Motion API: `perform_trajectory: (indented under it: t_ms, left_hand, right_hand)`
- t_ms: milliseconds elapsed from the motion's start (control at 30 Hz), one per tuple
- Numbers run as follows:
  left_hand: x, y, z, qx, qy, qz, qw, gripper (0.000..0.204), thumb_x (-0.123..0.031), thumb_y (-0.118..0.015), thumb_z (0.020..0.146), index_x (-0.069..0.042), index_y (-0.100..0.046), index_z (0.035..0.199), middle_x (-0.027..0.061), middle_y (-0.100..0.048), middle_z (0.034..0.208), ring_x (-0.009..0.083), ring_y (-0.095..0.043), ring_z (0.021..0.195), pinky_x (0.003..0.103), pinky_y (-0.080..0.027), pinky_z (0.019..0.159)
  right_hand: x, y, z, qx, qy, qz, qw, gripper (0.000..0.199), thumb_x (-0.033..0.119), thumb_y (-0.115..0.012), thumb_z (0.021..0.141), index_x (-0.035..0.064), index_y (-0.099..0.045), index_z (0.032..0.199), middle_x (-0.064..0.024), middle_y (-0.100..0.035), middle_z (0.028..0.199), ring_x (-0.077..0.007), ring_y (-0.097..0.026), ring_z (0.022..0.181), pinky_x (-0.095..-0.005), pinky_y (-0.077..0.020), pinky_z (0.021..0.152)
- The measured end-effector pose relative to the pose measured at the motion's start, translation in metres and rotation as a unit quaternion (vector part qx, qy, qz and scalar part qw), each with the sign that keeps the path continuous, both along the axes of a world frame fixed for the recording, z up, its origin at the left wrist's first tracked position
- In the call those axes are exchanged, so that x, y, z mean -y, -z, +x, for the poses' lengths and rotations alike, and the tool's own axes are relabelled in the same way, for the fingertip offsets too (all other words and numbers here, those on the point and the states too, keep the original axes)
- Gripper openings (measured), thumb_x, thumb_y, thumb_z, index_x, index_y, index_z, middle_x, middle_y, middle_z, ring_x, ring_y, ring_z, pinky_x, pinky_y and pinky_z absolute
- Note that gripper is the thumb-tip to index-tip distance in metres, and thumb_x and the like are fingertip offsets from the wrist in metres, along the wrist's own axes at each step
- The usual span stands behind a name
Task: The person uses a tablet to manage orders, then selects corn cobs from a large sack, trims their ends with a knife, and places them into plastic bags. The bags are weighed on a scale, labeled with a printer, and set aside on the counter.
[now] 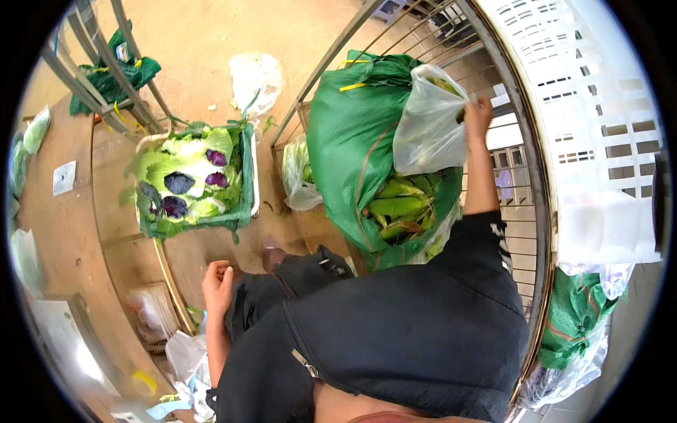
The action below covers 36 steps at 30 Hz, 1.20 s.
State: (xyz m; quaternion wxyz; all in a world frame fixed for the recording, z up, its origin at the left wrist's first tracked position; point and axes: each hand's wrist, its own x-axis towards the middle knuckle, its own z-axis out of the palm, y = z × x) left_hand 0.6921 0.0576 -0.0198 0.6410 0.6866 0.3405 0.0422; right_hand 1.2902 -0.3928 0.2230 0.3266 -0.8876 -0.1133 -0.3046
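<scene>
Nearest to us, we are looking down over our own black jacket (395, 331), which is filling the lower middle of the view. Our left hand (217, 280) is hanging low beside our left leg, its fingers (224, 268) curling into a loose, empty fist; it is touching nothing but our dark trousers. Just below it, white plastic bags (185, 356) are lying crumpled on the floor.

Further out, our right arm is reaching forward and up. Our right hand (478, 113) is gripping the top edge of a clear plastic bag (427, 127), the fingers pinching it closed at its upper right corner. This bag is resting against the upper right side of a big green sack (352, 134), which is standing open inside a metal cart (525, 176). Ears of corn (398, 208) in green husks are showing in the sack's open mouth, just below the plastic bag. A white plastic crate (599, 106) is sitting just beyond the cart's rail on the right.

To the left, well apart from both hands, a crate of lettuce (194, 180) with a few purple cabbages among the leaves is sitting on the brown floor (204, 42). Beyond it, another green bag (113, 77) is lying behind a metal frame, and a crumpled clear bag (255, 81) is lying near the top.
</scene>
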Motion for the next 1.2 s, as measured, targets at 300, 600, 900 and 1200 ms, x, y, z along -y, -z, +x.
perform_trajectory:
  t_ms: [300,600,900,1200]
  left_hand:
    - [-0.077,0.020,-0.049,-0.023,0.021,-0.068,0.997,0.024,-0.020,-0.064,0.102,-0.001,-0.065,0.115,0.0040,-0.067,0.095,0.0108,-0.061,0.083,0.028,-0.052,0.074]
    - [-0.183,-0.091,-0.030,0.211,0.188,-0.540,0.793,0.081,-0.066,-0.039,0.104,-0.013,-0.019,0.162,0.0212,-0.036,0.156,0.0394,-0.047,0.135,0.054,-0.047,0.106]
    - [-0.326,-0.086,-0.128,0.204,-0.144,-0.268,0.931,0.043,-0.030,-0.056,0.106,-0.006,-0.050,0.141,0.0126,-0.059,0.138,0.0237,-0.059,0.124,0.041,-0.047,0.103]
    - [-0.366,-0.063,-0.244,0.152,-0.380,-0.203,0.890,0.025,-0.015,-0.058,0.104,0.000,-0.062,0.124,0.0097,-0.068,0.117,0.0165,-0.065,0.108,0.032,-0.052,0.094]
  right_hand:
    - [-0.156,-0.086,-0.226,-0.091,-0.084,0.131,0.984,0.022,-0.003,-0.065,0.077,0.0077,-0.060,0.095,0.0008,-0.053,0.084,-0.0092,-0.046,0.074,-0.0262,-0.0396,0.065]
    - [-0.463,-0.061,-0.350,-0.389,-0.356,0.380,0.760,0.027,-0.011,-0.047,0.065,0.0116,-0.043,0.081,-0.0012,-0.045,0.067,-0.0138,-0.047,0.061,-0.0267,-0.0441,0.057]
    - [-0.861,-0.040,-0.427,-0.198,-0.689,0.051,0.695,0.013,0.007,-0.061,0.074,0.0058,-0.049,0.073,0.0013,-0.049,0.069,-0.0086,-0.048,0.066,-0.0267,-0.0407,0.060]
    - [-1.108,0.050,-0.514,0.072,-0.843,-0.248,0.473,0.018,0.021,-0.068,0.081,0.0063,-0.057,0.082,-0.0134,-0.066,0.076,-0.0371,-0.065,0.081,-0.0493,-0.0505,0.071]
